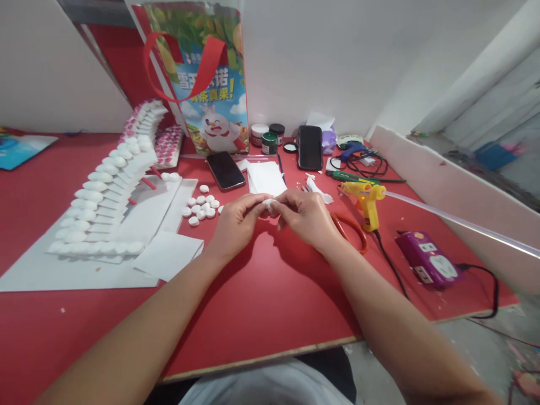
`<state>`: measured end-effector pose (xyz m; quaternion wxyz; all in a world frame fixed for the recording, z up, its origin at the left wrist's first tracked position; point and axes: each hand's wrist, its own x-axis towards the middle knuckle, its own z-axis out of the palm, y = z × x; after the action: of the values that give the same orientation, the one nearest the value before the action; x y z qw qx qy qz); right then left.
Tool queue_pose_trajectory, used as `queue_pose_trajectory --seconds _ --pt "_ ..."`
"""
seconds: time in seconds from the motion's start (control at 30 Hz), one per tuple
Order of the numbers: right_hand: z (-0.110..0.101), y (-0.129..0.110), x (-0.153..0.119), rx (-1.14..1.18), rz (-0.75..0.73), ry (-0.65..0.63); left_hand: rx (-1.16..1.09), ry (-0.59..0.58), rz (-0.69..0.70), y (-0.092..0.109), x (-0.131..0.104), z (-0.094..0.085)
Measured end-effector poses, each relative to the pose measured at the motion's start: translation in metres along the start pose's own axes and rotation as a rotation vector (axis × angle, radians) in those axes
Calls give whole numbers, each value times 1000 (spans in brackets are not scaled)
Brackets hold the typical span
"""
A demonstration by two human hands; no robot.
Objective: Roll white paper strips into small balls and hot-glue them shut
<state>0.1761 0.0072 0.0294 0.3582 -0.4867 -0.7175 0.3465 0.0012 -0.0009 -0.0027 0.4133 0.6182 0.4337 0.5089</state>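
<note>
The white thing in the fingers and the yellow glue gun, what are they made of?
The white piece, pinched between left hand and right hand, looks matte and uneven, maybe clay or paper, though mostly covered. The yellow glue gun looks like plastic: its body is smooth and shiny.

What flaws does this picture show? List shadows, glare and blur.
Head view throughout: soft shadows on the red tabletop below left hand and right hand; bright glints along the clear glue stick; the held white piece lacks crisp detail; the grey floor looks soft.

The tabletop [270, 304] looks smooth — the paper sheets [172, 254] matt, the glue gun [370, 211] plastic.
</note>
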Motion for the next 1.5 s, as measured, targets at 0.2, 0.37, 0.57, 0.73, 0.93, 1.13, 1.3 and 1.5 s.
queue_pose_trajectory --seconds 0.2,0.37,0.57,0.73,0.93,1.13,1.3,1.5 --pt "5 -4 -4 -92 -74 120 -97 104 -89 0 -2 11" --pt "7 -1 -2 -291 -250 112 -78 136 -78 1 -3 10" --pt "-3 -3 -3 -174 -144 -19 -75 78 -70 6 -4 3" --pt "-8 -4 -2 64 -66 -73 12 82 0 8 -4 -3" --pt "-1 3 1 127 -42 -58 -8 20 27 1 0 -5" --pt "-1 4 5 225 65 -10 -75 -32 -63 -4 1 -4" --pt "-11 -1 8 490 166 59 -586 -114 -378 -2 4 0" --pt "-13 4 11 534 117 55 -750 -166 -537 0 5 -5"
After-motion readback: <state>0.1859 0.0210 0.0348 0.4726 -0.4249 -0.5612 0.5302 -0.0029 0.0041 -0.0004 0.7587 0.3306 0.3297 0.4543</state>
